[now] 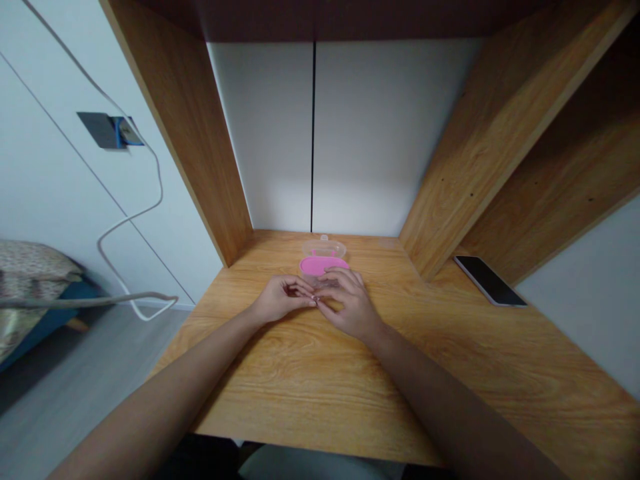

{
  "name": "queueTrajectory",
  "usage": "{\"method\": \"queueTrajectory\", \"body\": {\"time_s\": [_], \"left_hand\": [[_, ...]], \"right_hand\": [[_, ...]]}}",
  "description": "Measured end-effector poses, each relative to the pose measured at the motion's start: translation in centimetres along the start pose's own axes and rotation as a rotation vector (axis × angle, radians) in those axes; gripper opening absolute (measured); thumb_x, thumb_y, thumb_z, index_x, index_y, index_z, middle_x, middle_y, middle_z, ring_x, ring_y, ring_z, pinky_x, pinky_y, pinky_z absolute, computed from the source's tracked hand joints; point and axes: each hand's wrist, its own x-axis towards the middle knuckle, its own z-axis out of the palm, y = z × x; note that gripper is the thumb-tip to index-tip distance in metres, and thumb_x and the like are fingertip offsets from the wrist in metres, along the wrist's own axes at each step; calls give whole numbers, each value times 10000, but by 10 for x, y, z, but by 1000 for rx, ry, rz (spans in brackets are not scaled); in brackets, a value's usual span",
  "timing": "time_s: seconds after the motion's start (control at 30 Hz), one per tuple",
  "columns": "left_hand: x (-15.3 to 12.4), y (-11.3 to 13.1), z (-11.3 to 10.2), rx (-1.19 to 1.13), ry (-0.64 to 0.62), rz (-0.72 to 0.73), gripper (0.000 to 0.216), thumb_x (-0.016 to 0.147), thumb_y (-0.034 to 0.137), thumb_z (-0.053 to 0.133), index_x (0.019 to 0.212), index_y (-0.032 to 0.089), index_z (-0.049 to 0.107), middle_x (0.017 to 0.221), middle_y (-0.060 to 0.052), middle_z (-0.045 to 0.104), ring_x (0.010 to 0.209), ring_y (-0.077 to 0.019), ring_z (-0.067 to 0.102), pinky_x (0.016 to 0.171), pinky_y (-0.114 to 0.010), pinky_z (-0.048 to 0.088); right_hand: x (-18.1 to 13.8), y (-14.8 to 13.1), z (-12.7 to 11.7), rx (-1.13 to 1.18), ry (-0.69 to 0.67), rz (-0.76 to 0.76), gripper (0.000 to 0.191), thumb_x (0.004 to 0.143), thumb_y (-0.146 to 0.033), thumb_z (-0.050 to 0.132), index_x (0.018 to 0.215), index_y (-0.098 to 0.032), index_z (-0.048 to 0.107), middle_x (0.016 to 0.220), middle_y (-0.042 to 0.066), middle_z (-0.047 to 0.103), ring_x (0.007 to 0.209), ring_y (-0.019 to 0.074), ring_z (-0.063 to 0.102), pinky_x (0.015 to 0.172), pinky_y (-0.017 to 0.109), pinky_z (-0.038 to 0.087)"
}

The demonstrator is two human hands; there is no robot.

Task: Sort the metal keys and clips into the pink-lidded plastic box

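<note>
My left hand (281, 298) and my right hand (349, 303) meet over the wooden desk, fingertips pinched together. Between them is a tiny pinkish object (315, 300), too small to name; both hands grip it. Just behind my fingers lies a pink oval lid or tray (320, 265). A clear plastic case (325, 249) with a small tab stands open behind the pink piece. Under and behind my right fingers some clear plastic shows, partly hidden by the hand.
A dark-screened phone (490, 280) lies on the desk (300, 393) at the right. Wooden side panels (185, 127) rise left and right, with a dark shelf (340, 20) overhead. A white cable (161, 180) hangs at the left by a wall socket (111, 130).
</note>
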Motion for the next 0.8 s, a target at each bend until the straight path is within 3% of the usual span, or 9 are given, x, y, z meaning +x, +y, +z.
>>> {"method": "queueTrajectory", "body": {"time_s": [0.2,0.43,0.63,0.8], "left_hand": [[-1,3,-1,-4,-6,-6,340,761,404,829,927,119,747,935,-96,777,830,-175,726,842,-312,578],[-3,8,2,47,-230,-40,333,871,428,720,1036,144,772,1003,-93,777,887,-178,701,864,-297,523],[-4,4,0,80,-192,-12,328,831,423,764,953,118,769,780,-45,717,692,-118,596,677,-233,456],[-3,5,1,84,-177,-18,351,828,437,761,950,109,772,778,-51,705,693,-124,581,673,-244,445]], "right_hand": [[1,-2,-4,26,37,18,138,839,-232,711,959,-295,737,1151,47,685,1159,258,592,967,449,447],[0,-4,-3,45,31,-28,219,833,-214,701,1033,-299,727,1173,45,683,1143,250,607,979,448,446],[-1,-3,-1,59,27,-58,278,832,-209,698,1088,-315,721,1185,43,686,1151,251,610,992,454,450],[0,-4,-2,65,34,-72,301,836,-191,699,1117,-300,714,1178,51,686,1146,241,608,982,438,453]]}}
